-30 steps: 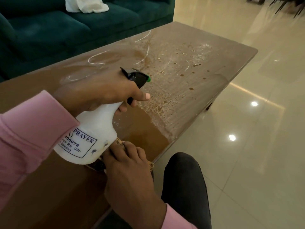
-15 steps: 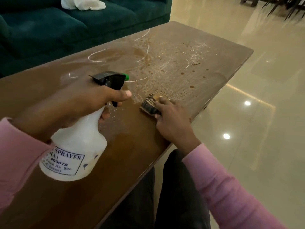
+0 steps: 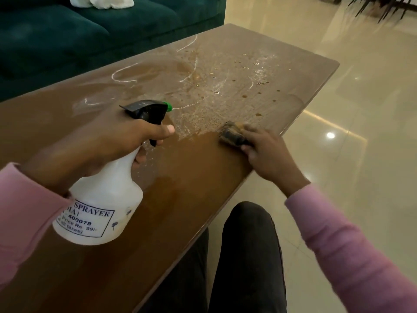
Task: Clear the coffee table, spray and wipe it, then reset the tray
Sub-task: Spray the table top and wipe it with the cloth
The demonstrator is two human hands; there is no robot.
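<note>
**Wipe stage under way: sponge being held at the edge of the wet zone**

The spray bottle point(image 3: 101, 199) is being gripped at its neck by the left hand point(image 3: 101, 150), with the nozzle pointed away over the coffee table point(image 3: 158, 233). A small sponge point(image 3: 232, 133) is being gripped and pressed to the tabletop by the right hand point(image 3: 266, 152), close to the table's near edge. The hands are being held well apart.

The droplet-covered patch point(image 3: 225, 86) is being shown ahead of the sponge, farther from the person, and the right hand is the nearer to it. The sponge is being held where the smooth surface meets the beaded one. The table's long axis is being judged to run from behind the left hand out beyond the right. Wiping is being judged part done.

No tray is being shown. A white cloth point(image 3: 101, 1) is being left on the sofa point(image 3: 67, 30), beyond the left hand.
</note>
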